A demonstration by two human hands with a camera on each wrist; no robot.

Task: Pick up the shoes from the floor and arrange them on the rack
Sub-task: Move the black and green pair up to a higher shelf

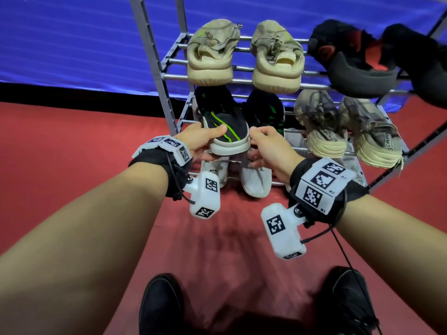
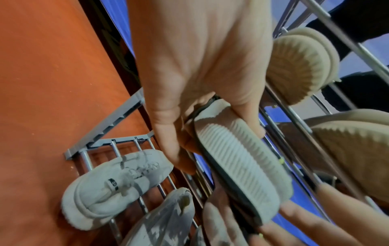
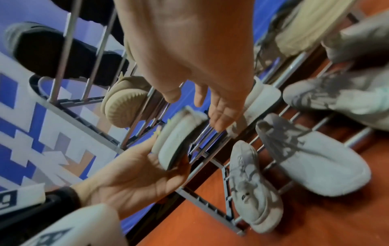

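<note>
Shoe pairs (image 1: 244, 54) on stacked rack (image 1: 154, 56) tiers

The head view looks forward and down at the rack (image 1: 167, 76) from in front and above, both forearms reaching toward it. Each wrist view sits close under the rack's middle shelf, facing up along the palm. All three share the black shoe (image 1: 225, 126) with its ribbed pale sole (image 2: 238, 168).
</note>
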